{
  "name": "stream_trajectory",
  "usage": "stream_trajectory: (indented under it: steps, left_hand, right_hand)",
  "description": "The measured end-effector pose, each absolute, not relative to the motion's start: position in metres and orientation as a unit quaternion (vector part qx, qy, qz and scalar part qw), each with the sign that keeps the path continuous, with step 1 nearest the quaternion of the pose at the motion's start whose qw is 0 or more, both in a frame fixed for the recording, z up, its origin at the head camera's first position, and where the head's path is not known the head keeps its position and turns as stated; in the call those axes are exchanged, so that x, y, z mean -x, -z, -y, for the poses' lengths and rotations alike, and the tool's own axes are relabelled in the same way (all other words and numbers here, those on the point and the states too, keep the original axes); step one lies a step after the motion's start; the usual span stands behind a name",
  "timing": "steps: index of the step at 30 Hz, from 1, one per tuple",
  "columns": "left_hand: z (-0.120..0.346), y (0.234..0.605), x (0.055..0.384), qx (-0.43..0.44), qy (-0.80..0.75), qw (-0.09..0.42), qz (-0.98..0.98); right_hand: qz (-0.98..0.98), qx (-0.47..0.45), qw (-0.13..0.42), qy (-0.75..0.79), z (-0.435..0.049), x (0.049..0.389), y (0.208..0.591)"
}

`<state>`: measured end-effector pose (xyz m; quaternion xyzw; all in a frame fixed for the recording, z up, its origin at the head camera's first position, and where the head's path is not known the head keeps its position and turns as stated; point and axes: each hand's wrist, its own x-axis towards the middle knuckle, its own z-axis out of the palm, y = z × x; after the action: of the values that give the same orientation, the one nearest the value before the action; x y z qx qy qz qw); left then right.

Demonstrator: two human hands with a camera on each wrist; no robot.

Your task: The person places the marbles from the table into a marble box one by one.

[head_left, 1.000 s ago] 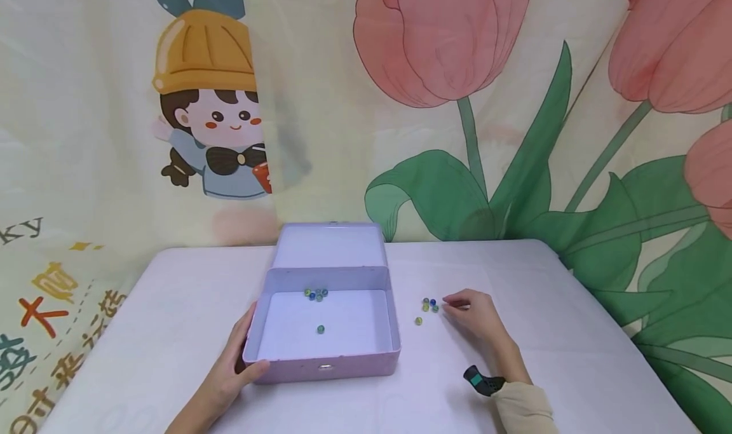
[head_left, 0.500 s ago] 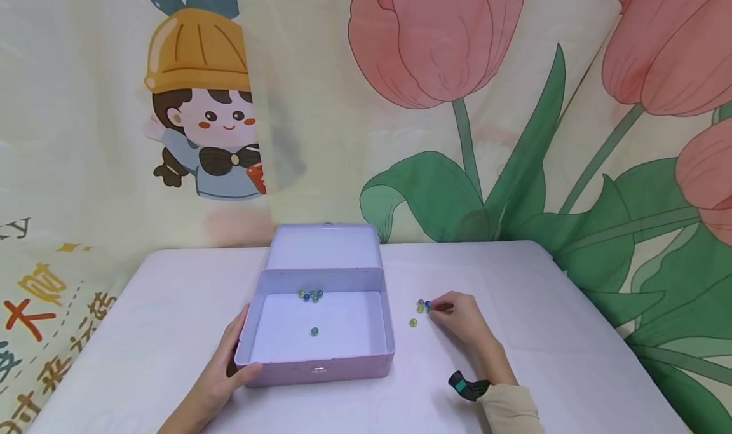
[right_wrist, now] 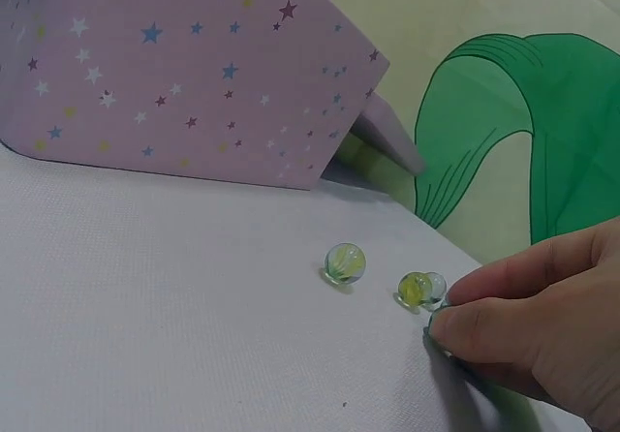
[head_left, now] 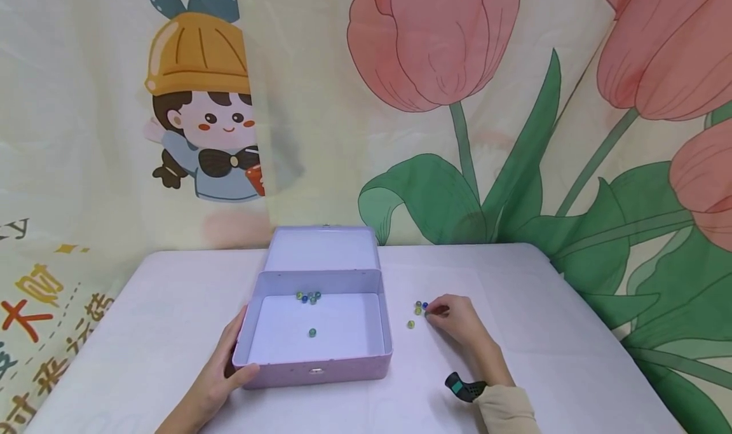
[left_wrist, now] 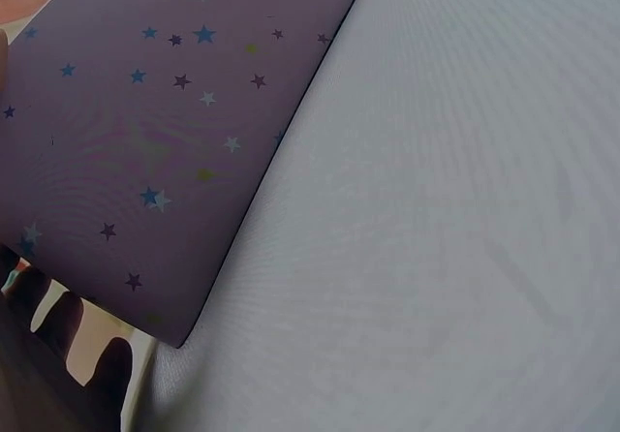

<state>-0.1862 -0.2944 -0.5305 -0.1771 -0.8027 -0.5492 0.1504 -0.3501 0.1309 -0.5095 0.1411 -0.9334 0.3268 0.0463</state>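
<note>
A pinkish-purple box point(head_left: 318, 375) with a star pattern stands with its lid point(head_left: 321, 248) raised. My left hand point(head_left: 218, 365) holds its front left corner, thumb on the front rim and fingers along the side. Inside lie several glass marbles point(head_left: 312, 300) near the back wall and a lone green marble point(head_left: 312, 333) farther forward. To the right of the box, my right hand point(head_left: 457, 318) pinches a greenish marble point(right_wrist: 432, 327) between thumb and fingers, mostly covered by the thumb. Close by on the table are a yellow-green marble point(right_wrist: 345, 263), another yellowish marble point(right_wrist: 415, 289) and a blue marble point(head_left: 425, 305).
The white-covered table point(head_left: 572, 370) extends on both sides of the box. Behind its far edge hangs a backdrop point(head_left: 320, 103) printed with tulips and a cartoon child. A black band point(head_left: 464, 387) is on the right wrist.
My right hand has moved left to the marbles and its fingertips have closed on one of them. My left hand keeps its hold on the box. The head view has shifted slightly.
</note>
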Motion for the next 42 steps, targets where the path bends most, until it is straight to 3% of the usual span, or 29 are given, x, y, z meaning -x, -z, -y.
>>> stream_trajectory:
  steps: [24,42]
  left_hand:
    - [0.293,0.529,0.185,0.173,0.543,0.15,0.808]
    - [0.292,0.527,0.185,0.153,0.541,0.141,0.815]
  right_hand:
    - [0.935,-0.125,0.006,-0.333,-0.126,0.345,0.501]
    - [0.904,-0.225,0.029,-0.363,-0.109,0.335,0.475]
